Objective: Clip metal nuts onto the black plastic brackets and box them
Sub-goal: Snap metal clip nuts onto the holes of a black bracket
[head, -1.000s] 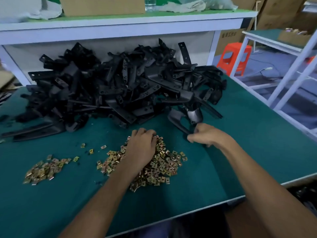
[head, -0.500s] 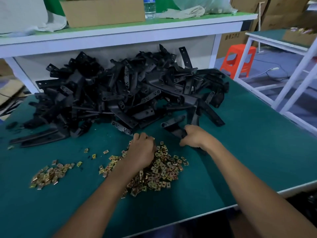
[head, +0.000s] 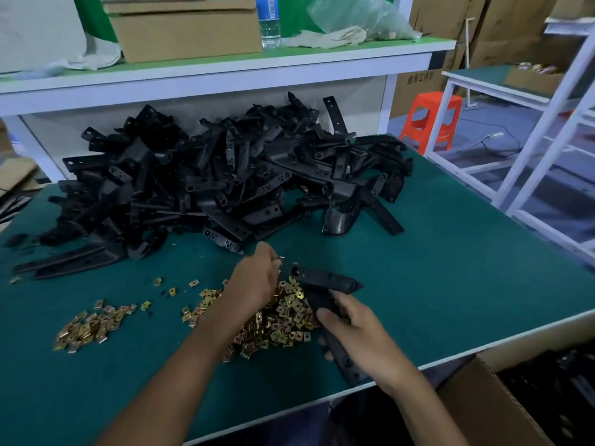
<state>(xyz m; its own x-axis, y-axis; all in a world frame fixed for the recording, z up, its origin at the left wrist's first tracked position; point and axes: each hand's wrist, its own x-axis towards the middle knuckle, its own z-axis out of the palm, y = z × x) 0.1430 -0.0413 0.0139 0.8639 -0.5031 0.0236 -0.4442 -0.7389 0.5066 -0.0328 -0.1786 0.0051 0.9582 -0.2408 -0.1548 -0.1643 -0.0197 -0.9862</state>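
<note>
The left hand (head: 254,280) is curled over the far edge of the big pile of brass-coloured nuts (head: 283,321), and its fingertips pinch one small nut (head: 281,258) just above the green table (head: 467,278). That nut is close to the far tip of a black bracket (head: 328,281) but not touching it. The right hand (head: 357,331) grips this bracket around its middle, thumb on top and fingers wrapped underneath, so the part runs from the near table edge out over the pile. A smaller pile of nuts (head: 90,326) lies well to the left, with a few strays between the two. A large heap of black brackets (head: 209,181) fills the back of the table. An open cardboard box (head: 483,410) sits below the table's near right corner; the dark things inside are too dim to make out.
</note>
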